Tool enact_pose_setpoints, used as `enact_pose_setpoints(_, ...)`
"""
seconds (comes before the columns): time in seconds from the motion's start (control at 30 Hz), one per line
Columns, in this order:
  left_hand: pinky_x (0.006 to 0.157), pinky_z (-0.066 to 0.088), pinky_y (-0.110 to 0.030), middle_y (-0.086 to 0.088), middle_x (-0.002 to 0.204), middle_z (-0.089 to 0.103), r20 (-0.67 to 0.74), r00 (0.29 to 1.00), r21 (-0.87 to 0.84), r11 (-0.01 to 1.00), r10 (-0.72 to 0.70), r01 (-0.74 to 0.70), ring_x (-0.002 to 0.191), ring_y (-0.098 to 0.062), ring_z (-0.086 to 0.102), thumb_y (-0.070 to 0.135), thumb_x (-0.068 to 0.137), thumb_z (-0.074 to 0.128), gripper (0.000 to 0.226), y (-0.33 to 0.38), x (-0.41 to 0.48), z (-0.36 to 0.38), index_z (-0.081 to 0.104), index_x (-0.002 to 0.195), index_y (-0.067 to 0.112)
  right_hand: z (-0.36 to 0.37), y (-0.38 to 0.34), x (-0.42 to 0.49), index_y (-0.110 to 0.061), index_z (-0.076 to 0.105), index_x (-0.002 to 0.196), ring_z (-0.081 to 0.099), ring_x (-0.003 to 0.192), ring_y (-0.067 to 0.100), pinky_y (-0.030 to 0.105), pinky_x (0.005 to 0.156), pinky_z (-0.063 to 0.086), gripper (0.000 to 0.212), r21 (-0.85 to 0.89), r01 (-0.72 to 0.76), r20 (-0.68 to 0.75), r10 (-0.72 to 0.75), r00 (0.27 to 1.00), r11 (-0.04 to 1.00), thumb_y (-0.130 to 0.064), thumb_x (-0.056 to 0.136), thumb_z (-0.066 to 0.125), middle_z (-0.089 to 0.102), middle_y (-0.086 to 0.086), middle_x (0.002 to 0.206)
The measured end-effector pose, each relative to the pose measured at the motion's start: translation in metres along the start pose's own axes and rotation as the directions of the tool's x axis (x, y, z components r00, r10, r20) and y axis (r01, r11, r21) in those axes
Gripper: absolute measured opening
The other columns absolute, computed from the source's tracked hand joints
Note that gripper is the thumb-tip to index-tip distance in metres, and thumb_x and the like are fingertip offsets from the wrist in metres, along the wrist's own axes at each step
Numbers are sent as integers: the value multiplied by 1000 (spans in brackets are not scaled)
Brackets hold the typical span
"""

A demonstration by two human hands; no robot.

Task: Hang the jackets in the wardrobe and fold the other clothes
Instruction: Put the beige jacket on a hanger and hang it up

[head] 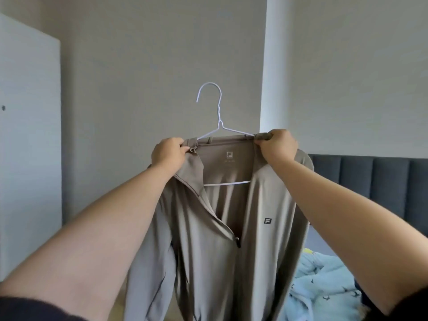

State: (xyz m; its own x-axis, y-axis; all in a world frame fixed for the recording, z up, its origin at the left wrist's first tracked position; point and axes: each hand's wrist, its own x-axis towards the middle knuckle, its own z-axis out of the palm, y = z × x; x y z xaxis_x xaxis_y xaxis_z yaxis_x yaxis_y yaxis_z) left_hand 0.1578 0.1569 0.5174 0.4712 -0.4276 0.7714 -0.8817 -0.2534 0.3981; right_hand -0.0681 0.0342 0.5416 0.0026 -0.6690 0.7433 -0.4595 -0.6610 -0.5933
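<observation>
Two bare arms reach forward and up, holding a taupe jacket (pixel 222 239) in mid-air in front of a grey wall (pixel 150 66). White wardrobe door (pixel 27 135) stands at far left. Dark padded headboard (pixel 370 179) at right, with a light blue patterned cloth (pixel 324 288) bunched on the bed below it, behind the right forearm.

Jacket hangs open down the front, its body dropping between the two forearms and out of view at the bottom. It sits on a white wire hanger (pixel 216 126): hook stands clear above the collar, bottom bar shows across the inside of the back.

Left hand (pixel 168 152) pinches the collar edge at the jacket's left shoulder, fingers curled round the fabric. Right hand (pixel 276 144) grips the collar at the other shoulder, right where the hanger arm ends; fingers closed on cloth, can't tell if the wire is in the grip too.

Markings: square "F" logo inside the neck, small print under it unreadable. Dark "F" logo on the chest panel below the right forearm.
</observation>
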Motion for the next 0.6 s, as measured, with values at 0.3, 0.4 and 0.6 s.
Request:
enact_pose_setpoints(0.3,63,32,-32,-17,95,66,-148,974,26,986,169,-167,88,-37,59,26,95,54,21,137,-5,-36,63,90,8,-145,2,19,-14,59,72,54,81,32,32,76,23,14,-157,52,-342,-104,934,986,-24,81,62,66,9,83)
enact_pose_setpoints(0.4,63,32,-32,-16,94,66,-133,971,22,980,199,-198,87,-37,59,24,94,55,19,160,-17,-22,64,88,8,-169,21,17,-13,61,74,56,83,32,33,78,25,13,-206,51,-342,-121,932,977,-24,81,63,67,10,85)
enact_pose_setpoints(0.6,61,31,-29,-12,91,67,47,974,44,974,220,-222,78,-32,55,25,92,57,17,173,-66,62,63,84,11,-166,110,-2,-15,62,75,59,88,32,33,79,28,10,-340,-71,-188,7,982,938,-23,79,65,67,11,87)
